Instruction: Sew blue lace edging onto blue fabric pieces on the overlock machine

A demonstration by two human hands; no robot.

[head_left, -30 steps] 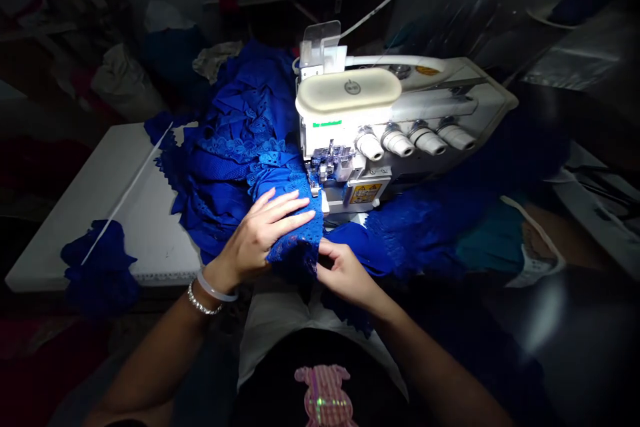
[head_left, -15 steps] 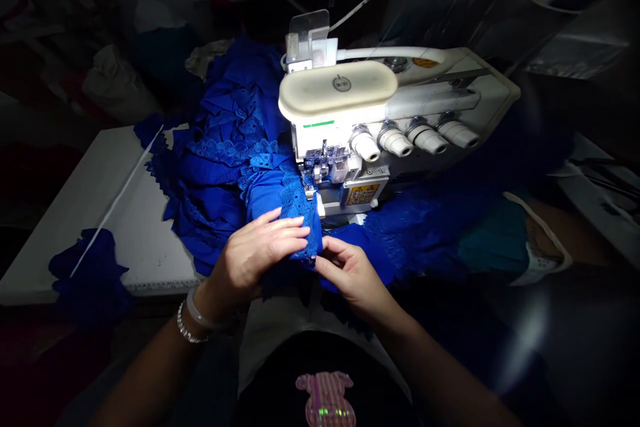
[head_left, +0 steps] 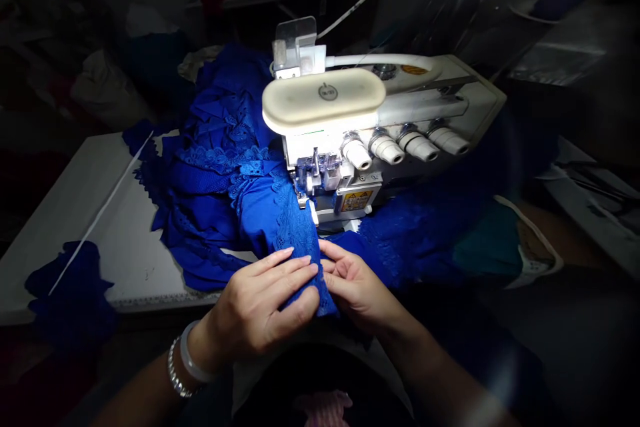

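Blue lace-trimmed fabric (head_left: 293,220) runs from under the presser foot of a white overlock sewing machine (head_left: 325,103) down toward me. My left hand (head_left: 270,297) rests on top of this fabric with fingers stretched out, the thumb apart below them. At the fabric's right edge, my right hand (head_left: 357,283) pinches the lace between thumb and fingers. Both hands are close together, just in front of the lit needle area. The fabric's underside and the needle tip are hidden.
A heap of blue fabric (head_left: 215,120) lies left of the machine on the white table (head_left: 107,190). A blue scrap (head_left: 70,287) and a thin white strip (head_left: 103,213) lie at the left. More blue fabric (head_left: 395,233) and a teal piece (head_left: 487,240) are on the right.
Both hands have moved down toward me, and a longer stretch of lace shows between them and the presser foot. My left thumb now shows. The view has shifted slightly.
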